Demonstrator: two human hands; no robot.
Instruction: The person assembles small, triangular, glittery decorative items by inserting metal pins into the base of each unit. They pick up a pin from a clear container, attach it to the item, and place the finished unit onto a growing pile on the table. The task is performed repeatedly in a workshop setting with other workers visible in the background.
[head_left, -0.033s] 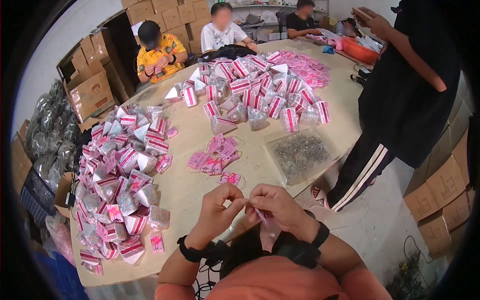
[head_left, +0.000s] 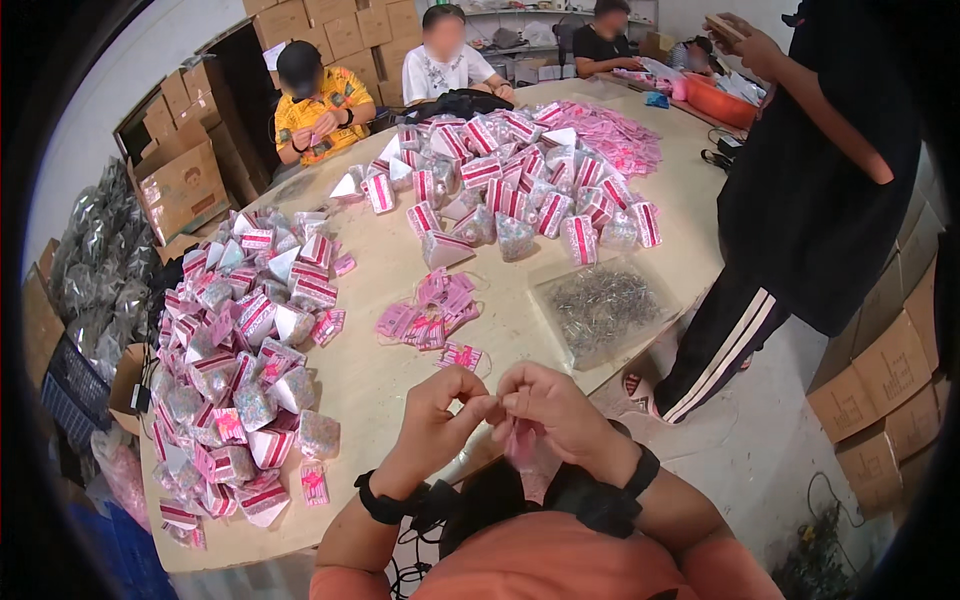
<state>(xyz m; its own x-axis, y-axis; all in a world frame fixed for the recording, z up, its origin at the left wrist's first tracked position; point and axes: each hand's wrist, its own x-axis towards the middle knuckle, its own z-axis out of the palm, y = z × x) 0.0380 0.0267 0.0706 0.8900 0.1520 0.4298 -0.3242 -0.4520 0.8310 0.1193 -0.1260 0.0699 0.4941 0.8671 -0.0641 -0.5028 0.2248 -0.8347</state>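
Note:
My left hand [head_left: 445, 410] and my right hand [head_left: 555, 415] meet fingertip to fingertip over the near edge of the table. A small pink tag [head_left: 519, 443] hangs beneath my right fingers, blurred and partly covered. My left thumb and index finger are pinched together against the right fingertips; what lies between them is too small to see. Just beyond my hands lies a loose pile of pink tags with thin strings [head_left: 432, 305], with a single tag [head_left: 460, 356] nearer to me.
Wedge-shaped, clear-wrapped packs with pink-striped labels heap up on the left [head_left: 250, 330] and far side [head_left: 520, 170] of the table [head_left: 390, 400]. A shallow tray of thin metal pieces [head_left: 605, 305] sits at right. One person stands right; several sit beyond.
The pink tag under my right fingers has swung slightly and now hangs more upright. My hands stay nearly in place.

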